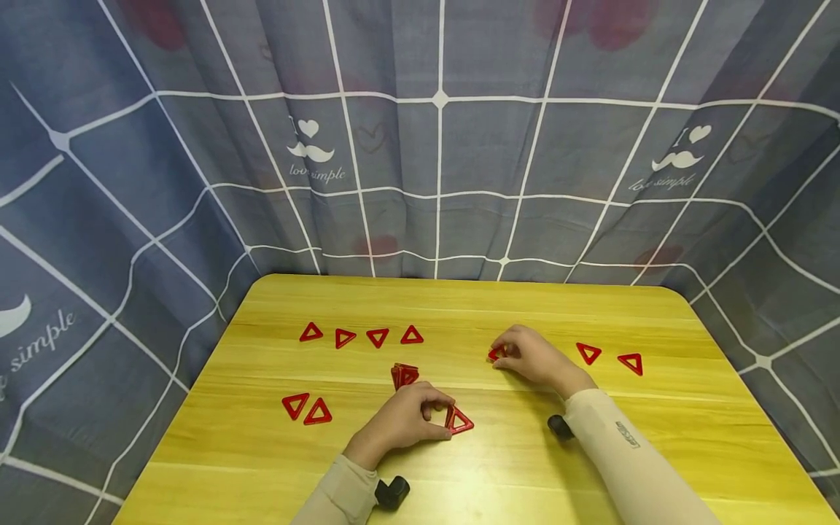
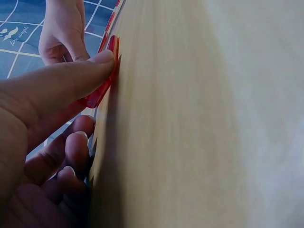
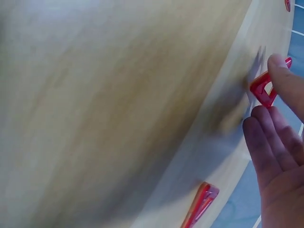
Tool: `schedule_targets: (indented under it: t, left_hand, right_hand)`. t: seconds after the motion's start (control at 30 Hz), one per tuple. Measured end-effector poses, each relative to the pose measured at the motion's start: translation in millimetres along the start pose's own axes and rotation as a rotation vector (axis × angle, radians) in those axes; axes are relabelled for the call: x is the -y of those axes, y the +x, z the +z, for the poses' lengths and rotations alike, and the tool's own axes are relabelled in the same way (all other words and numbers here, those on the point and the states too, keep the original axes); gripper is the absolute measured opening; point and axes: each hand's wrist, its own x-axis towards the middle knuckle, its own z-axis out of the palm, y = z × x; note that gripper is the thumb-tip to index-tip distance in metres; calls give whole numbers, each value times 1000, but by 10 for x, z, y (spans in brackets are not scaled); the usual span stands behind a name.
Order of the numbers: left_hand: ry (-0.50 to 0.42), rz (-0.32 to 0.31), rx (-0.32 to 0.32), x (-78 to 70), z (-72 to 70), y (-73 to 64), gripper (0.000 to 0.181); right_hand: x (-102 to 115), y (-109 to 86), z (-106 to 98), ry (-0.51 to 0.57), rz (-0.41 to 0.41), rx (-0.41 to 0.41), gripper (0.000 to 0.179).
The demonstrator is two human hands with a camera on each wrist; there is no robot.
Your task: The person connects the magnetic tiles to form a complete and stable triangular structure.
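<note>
My left hand (image 1: pixel 408 417) pinches a red triangle frame (image 1: pixel 463 425) between thumb and index finger, low over the table. In the left wrist view this triangle (image 2: pixel 100 92) appears edge-on under the thumb, while the other fingers curl loosely below. Farther back on the right, my right hand (image 1: pixel 534 357) holds another red triangle frame (image 1: pixel 495 355) by thumb and fingertips. It shows tilted in the right wrist view, with the thumb across part of the triangle (image 3: pixel 260 90). Just beyond my left hand lies a small overlapping pile of red triangles (image 1: pixel 405 375).
Several red triangles (image 1: pixel 377 337) lie in a row at the back left of the wooden table (image 1: pixel 512 467). Two triangles (image 1: pixel 318 411) are at the left, and two more triangles (image 1: pixel 588 354) lie right of my right hand. A grey curtain (image 1: pixel 407 146) hangs behind.
</note>
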Motion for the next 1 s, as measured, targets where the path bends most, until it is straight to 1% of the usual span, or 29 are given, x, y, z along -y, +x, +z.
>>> schedule_targets:
  t: [0.23, 0.3, 0.37, 0.47, 0.6, 0.8, 1.0]
  left_hand:
    - [6, 12, -11, 3, 27, 3, 42]
    - [7, 10, -12, 3, 29, 1, 43]
    - [5, 7, -10, 3, 28, -2, 43]
    - [4, 1, -7, 5, 27, -7, 43]
    - [1, -1, -4, 0, 24, -13, 44]
    - [3, 2, -6, -2, 25, -10, 44]
    - [3, 13, -8, -6, 18, -8, 45]
  right_hand:
    - [-51, -68, 29, 45, 6, -51, 21]
    - [-57, -87, 39, 59, 5, -56, 20]
    - [-53, -107, 51, 85, 13, -58, 19]
    - [-38, -139, 79, 131, 5, -58, 18]
    - [23, -191, 118, 215, -28, -31, 19]
    - [156, -257, 182, 322, -51, 33, 22]
    - [286, -293, 245, 373, -76, 79, 22]
